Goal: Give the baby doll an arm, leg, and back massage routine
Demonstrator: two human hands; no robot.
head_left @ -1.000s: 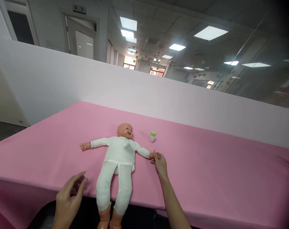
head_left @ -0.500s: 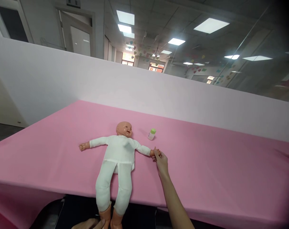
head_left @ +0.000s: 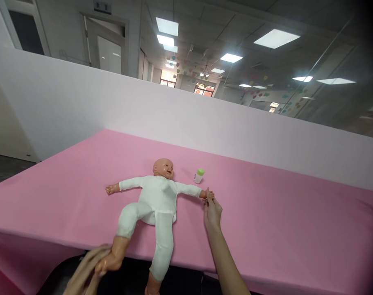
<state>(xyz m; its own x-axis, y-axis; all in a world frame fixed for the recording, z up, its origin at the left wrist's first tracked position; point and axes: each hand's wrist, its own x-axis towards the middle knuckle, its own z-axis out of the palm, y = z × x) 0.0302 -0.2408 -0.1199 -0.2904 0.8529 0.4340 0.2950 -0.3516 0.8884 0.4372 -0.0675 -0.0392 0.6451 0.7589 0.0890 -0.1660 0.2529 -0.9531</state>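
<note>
A baby doll (head_left: 160, 194) in a white cloth suit lies on its back on the pink-covered table, arms spread, its head toward the wall. At the table's front edge my left hand (head_left: 86, 268) holds the doll's foot on the left side, with that leg bent outward. The doll's other leg hangs over the edge. My right hand (head_left: 213, 208) is closed on the doll's hand at the right, thumb on top. Close beyond that arm stands a small bottle (head_left: 198, 176) with a green cap.
The pink tabletop (head_left: 281, 213) reaches far to the right. A low white partition (head_left: 180, 110) runs along its back edge. Dark material shows below the front edge.
My left hand has moved up and to the left with the doll's foot, bending and spreading that leg. The doll's arm at my right hand is slightly straighter.
</note>
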